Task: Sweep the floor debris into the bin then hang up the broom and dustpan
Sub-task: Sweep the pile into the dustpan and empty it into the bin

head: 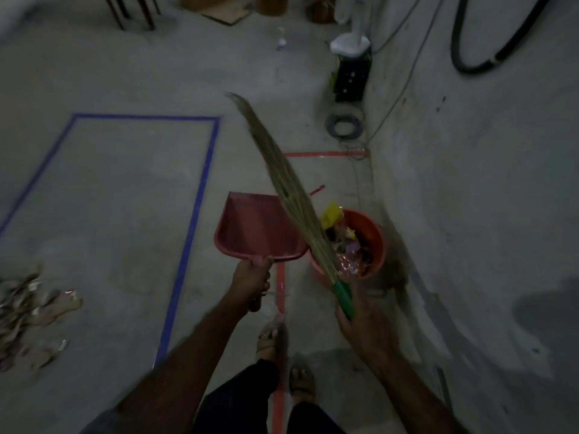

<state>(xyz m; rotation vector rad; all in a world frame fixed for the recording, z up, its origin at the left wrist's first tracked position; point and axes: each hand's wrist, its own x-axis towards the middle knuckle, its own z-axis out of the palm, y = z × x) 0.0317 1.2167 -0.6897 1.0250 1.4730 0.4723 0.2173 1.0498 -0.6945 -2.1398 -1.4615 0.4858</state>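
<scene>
The left hand point(252, 275) grips the handle of a red dustpan point(255, 228), held level just left of the bin point(374, 238). The right hand point(360, 314) is wrapped round the green grip of the broom point(282, 180), whose bristles slant up and to the left across the pan's right edge. The orange bin sits by the wall, full of wrappers (one yellow). A debris point(28, 314) pile lies on the floor far left, beyond the blue tape point(191, 236).
</scene>
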